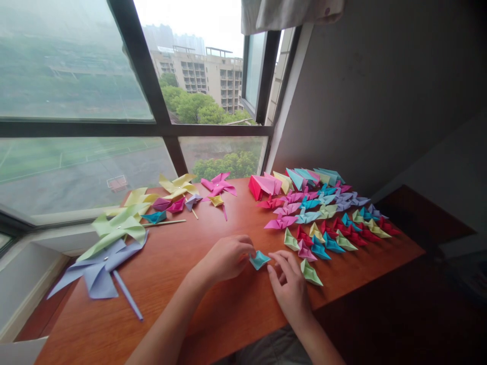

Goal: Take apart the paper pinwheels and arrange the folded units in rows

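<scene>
A small light-blue folded paper boat [260, 260] is between my two hands, just above or on the wooden table; I cannot tell which. My left hand [233, 256] has curled fingers, with the tips pinching the boat's left end. At the opposite end, the thumb and fingers of my right hand [291, 286] close on the boat's right tip. Beside my right hand lies a pale green paper boat [311, 272]. Just beyond it are a pink paper boat [305, 250] and a blue one [320, 248].
Rows of folded paper boats, cranes [281, 222] and paper planes [266, 184] fill the table's right side. Paper pinwheels [118, 227] on sticks lie at the left, with several small boats [176, 205] among them. A window [213, 130] borders the wooden table [160, 284].
</scene>
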{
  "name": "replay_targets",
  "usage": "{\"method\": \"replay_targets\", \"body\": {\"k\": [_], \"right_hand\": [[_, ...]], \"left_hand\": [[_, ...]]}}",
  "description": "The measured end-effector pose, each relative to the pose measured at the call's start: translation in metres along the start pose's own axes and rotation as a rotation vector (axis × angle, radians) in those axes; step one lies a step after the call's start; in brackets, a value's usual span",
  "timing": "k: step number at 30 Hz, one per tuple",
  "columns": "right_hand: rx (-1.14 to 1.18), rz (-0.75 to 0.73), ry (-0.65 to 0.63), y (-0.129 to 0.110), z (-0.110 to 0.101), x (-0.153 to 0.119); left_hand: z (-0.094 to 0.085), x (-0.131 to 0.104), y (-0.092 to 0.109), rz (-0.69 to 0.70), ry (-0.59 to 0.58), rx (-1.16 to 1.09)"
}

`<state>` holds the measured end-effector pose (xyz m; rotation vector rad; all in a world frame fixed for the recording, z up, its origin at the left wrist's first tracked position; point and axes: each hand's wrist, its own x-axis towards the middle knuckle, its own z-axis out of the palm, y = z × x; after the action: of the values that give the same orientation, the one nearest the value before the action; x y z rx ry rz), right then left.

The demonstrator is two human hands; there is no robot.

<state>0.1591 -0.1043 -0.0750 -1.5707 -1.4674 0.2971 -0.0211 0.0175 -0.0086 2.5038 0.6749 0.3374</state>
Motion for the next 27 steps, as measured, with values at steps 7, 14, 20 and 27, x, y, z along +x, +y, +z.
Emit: {"method": "replay_targets", "body": {"k": [7, 14, 20, 27], "right_hand": [[-0.095, -0.079, -0.041, 0.004, 0.002, -0.002], [-0.181, -0.207, 0.033, -0.002, 0.0, -0.006], [-0.221, -0.244, 0.125, -0.01, -0.034, -0.013], [-0.492, -0.237, 0.245, 0.019, -0.114, -0.021]], "left_hand": [[0.002, 0.001, -0.006, -0.04, 0.146, 0.009], [0.005, 0.0, -0.02, -0.143, 0.156, 0.215], [0.005, -0.001, -0.029, -0.178, 0.124, 0.248], [0.008, 0.0, -0.03, -0.172, 0.125, 0.228]]}}
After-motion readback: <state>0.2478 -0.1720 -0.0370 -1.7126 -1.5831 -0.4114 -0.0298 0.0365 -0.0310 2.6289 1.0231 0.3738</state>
